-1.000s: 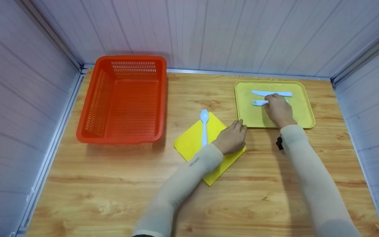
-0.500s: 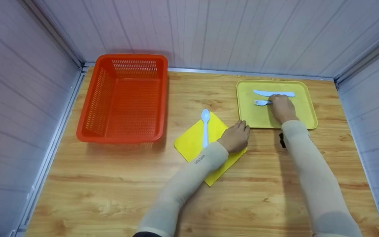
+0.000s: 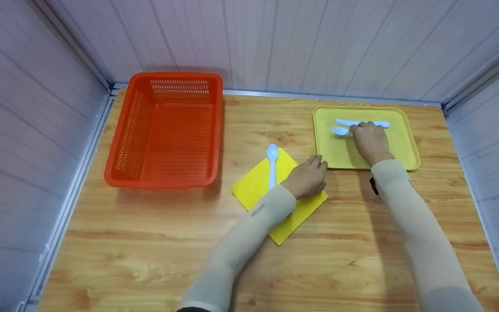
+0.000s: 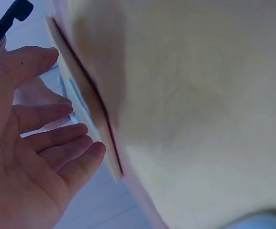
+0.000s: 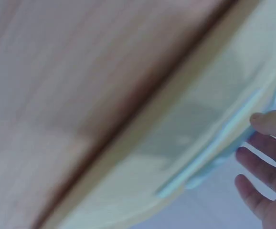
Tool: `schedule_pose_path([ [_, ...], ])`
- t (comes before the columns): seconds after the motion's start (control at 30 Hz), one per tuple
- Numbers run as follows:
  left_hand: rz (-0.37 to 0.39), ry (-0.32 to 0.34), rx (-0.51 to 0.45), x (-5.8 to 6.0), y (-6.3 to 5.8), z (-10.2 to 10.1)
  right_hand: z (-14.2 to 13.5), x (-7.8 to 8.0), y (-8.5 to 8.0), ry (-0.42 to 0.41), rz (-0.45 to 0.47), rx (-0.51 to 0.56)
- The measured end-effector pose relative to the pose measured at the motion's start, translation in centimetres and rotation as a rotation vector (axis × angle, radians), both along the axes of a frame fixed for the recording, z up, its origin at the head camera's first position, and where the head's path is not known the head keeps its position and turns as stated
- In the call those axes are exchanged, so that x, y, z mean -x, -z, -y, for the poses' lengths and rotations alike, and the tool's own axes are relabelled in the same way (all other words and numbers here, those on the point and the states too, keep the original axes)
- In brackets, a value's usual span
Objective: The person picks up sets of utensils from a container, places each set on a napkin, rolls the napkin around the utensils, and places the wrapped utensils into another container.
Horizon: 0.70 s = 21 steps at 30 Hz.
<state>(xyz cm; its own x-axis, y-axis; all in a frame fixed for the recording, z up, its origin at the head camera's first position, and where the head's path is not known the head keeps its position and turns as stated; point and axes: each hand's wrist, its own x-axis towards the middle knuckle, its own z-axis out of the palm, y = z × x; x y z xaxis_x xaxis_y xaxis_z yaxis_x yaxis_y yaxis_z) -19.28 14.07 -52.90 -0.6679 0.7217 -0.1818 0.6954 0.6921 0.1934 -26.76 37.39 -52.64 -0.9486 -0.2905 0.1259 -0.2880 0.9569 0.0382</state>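
Yellow tray: set on the wood-grain surface, with a fork and a knife contained within its rim in the head view.
Fork: located over the tray, on the near side of the knife; its tines are pointed to the tray's left, and most of its handle is covered by the right hand.
Right hand: held over the tray; the fork is pinched by its fingers. Whether the fork is lifted off the tray cannot be told.
Knife: laid lengthwise across the tray, partly hidden by the right hand.
Left hand: placed just beyond the tray's front left corner, over a yellow sheet; its fingers are slack and parted, with nothing gripped. Whether the sheet is touched cannot be told.
Lettering: "Lets Slim", printed small and dark on the left sleeve, to the tray's front left; the print is slightly blurred.
Spoon: laid on the sheet, left of the tray, its handle end hidden by the sleeve.
Basket: stood well left of the tray, moulded in orange-red with slotted walls.
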Motion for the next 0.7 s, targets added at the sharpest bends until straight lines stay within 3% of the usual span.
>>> schedule_pose_path([
  [0.1, -0.013, -0.018, -0.026, -0.1, -0.7, 1.1, 1.4, -0.7, -1.0, -0.047, -0.06, 0.024],
  [0.3, -0.018, -0.114, -0.043, -0.7, -1.8, 4.8, 5.5, -2.3, -2.4, -0.122, -0.157, 0.09],
  [0.53, -0.006, -0.212, -0.031, -2.5, -2.1, 9.0, 9.8, -4.8, -3.1, -0.034, -0.035, 0.264],
  [0.7, 0.057, -0.314, -0.064, -3.6, -1.9, 11.6, 12.6, -5.8, -2.9, 0.041, 0.034, 0.347],
])
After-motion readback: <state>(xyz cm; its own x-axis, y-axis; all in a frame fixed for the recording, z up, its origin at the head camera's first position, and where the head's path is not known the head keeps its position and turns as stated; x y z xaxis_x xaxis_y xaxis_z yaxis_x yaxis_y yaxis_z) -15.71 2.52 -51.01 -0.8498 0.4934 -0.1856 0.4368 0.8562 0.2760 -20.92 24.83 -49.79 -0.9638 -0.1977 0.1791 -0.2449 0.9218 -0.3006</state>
